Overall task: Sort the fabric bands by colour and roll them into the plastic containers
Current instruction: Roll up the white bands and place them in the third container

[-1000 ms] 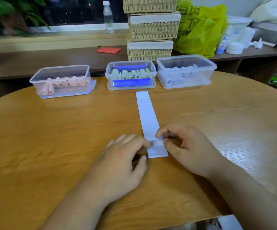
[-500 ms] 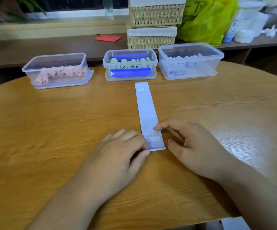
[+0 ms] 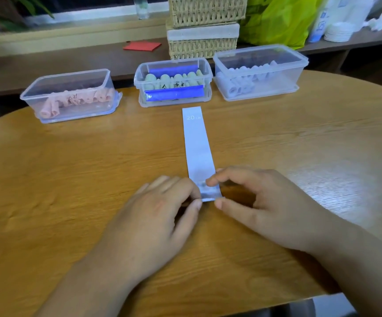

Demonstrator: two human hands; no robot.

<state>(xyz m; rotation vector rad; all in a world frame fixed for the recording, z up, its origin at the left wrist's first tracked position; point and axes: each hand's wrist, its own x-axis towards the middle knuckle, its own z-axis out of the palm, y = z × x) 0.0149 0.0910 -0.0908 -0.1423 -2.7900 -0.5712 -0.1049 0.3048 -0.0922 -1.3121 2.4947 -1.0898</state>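
A pale lilac fabric band (image 3: 196, 147) marked "20" lies flat on the wooden table (image 3: 71, 179), running away from me. Its near end is curled up slightly. My left hand (image 3: 153, 220) pinches that end from the left and my right hand (image 3: 265, 207) pinches it from the right, thumbs at the near edge. Three clear plastic containers stand at the far side: the left one (image 3: 71, 97) with pink rolls, the middle one (image 3: 174, 83) with green rolls and blue clips, the right one (image 3: 258, 72) with lilac rolls.
Stacked wicker baskets (image 3: 203, 26) stand on the bench behind the containers, with a yellow-green bag (image 3: 277, 19), white cups (image 3: 338, 30), a red card (image 3: 141, 45) and a bottle (image 3: 141, 8). The table's rounded near edge is close to my wrists.
Both hands closed in on the band's near end and lifted it into a small fold. My head tilted down a little, so the containers sit higher in view.
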